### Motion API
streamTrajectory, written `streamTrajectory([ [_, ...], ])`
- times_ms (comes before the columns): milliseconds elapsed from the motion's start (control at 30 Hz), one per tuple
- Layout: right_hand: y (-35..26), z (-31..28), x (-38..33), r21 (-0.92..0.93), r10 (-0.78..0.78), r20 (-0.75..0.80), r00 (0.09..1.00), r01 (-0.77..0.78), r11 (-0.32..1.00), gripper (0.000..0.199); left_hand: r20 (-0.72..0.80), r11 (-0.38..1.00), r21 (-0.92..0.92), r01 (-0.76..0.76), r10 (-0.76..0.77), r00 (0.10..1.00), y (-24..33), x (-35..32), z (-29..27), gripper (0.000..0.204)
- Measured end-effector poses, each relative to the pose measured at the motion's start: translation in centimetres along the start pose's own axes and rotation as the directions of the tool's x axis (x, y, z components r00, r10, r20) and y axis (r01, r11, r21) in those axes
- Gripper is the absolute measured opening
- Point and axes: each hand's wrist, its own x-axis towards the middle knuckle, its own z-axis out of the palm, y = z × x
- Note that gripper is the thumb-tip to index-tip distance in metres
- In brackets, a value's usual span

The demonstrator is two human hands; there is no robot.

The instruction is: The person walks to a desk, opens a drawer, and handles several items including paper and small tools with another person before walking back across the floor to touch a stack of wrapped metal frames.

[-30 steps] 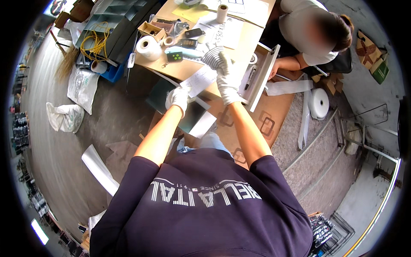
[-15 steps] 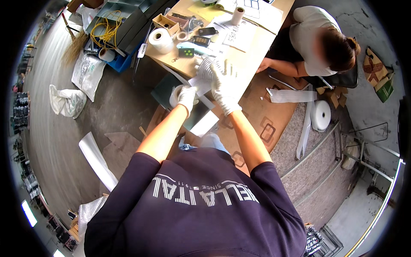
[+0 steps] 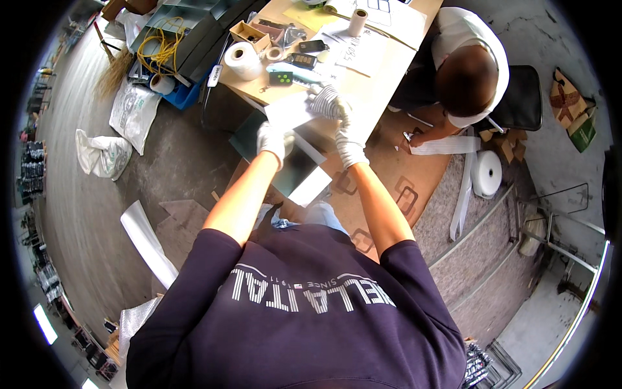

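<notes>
My left hand (image 3: 275,141), in a white glove, is closed at the near edge of a white sheet (image 3: 289,110) lying over the front edge of the table (image 3: 372,91). My right hand (image 3: 347,133), also gloved, has its fingers curled around a grey-and-white striped bundle (image 3: 325,102) at the sheet's right end. What lies inside the bundle is hidden. Beyond the sheet is a dark key fob with green buttons (image 3: 280,78). Below my hands, a grey-green box or panel (image 3: 291,172) with a white flap is partly covered.
A white roll (image 3: 243,61), a small open box (image 3: 251,34), dark key fobs (image 3: 302,61) and papers occupy the table. At right, a person (image 3: 470,71) bends down near a white strip (image 3: 440,145). Cardboard (image 3: 382,188) covers the floor; a white foam roll (image 3: 486,174) stands beyond.
The white sheet now spreads flatter between my hands. My right hand's fingers have gone from stretched to curled at the striped bundle. The person at right has bent lower and reached down.
</notes>
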Motion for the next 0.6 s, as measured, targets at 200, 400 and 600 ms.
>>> streamTrajectory([
  [200,0.2,0.9,-1.0,-0.198,-0.103,-0.061,0.993,0.089,0.976,0.048,-0.026,0.995,-0.093,-0.030,0.028,0.999,2.4,0.3,-4.0,0.025],
  [400,0.6,0.9,-1.7,-0.436,-0.056,0.112,0.992,0.100,0.894,0.063,0.099,0.984,-0.172,-0.033,0.050,0.994,3.3,-1.0,-2.9,0.017],
  [600,-1.2,1.3,-1.4,-0.242,0.200,0.173,0.964,-0.155,0.958,0.062,0.286,0.993,-0.116,-0.007,0.041,0.957,3.4,-2.1,0.8,0.019],
])
